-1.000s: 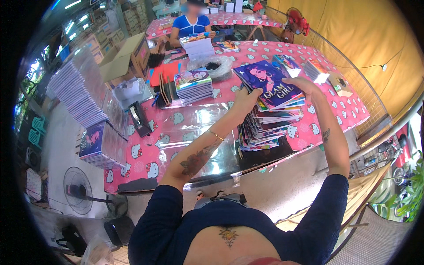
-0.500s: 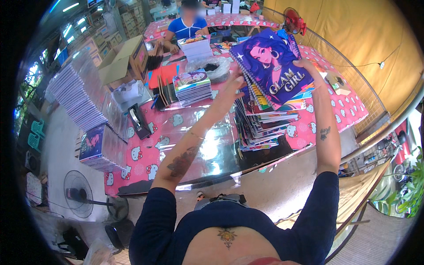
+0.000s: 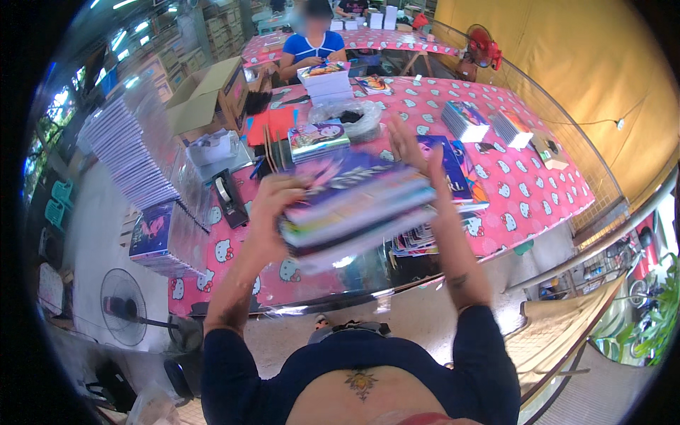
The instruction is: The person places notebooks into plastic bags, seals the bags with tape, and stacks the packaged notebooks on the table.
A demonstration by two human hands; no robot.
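Note:
Blurred by motion, a stack of coloring-book-sized spiral notebooks [image 3: 354, 202] with purple top cover is held over the near side of the table. My left hand [image 3: 273, 209] grips its left end, fingers on top. My right hand [image 3: 418, 152] is upright at its right end, fingers stretched out and palm toward the notebooks. Just beyond my right wrist lies another pile of notebooks [image 3: 457, 173] with a purple cover on top; part of it is hidden by my arm. Behind the held stack sits a pile of notebooks [image 3: 319, 138] with a green-edged cover.
Tall piles of plastic-wrapped notebooks [image 3: 152, 234] stand at the left edge of the pink patterned table [image 3: 524, 191]. Nearby are a black tape dispenser [image 3: 230, 198], an open carton [image 3: 209, 95] and a plastic bag [image 3: 354, 117]. Across the table sits a person in blue [image 3: 312, 46].
The notebooks have moved from the right pile leftward and nearer to me. My left hand now grips them; my right hand has left the cover's right edge, its fingers stretched out.

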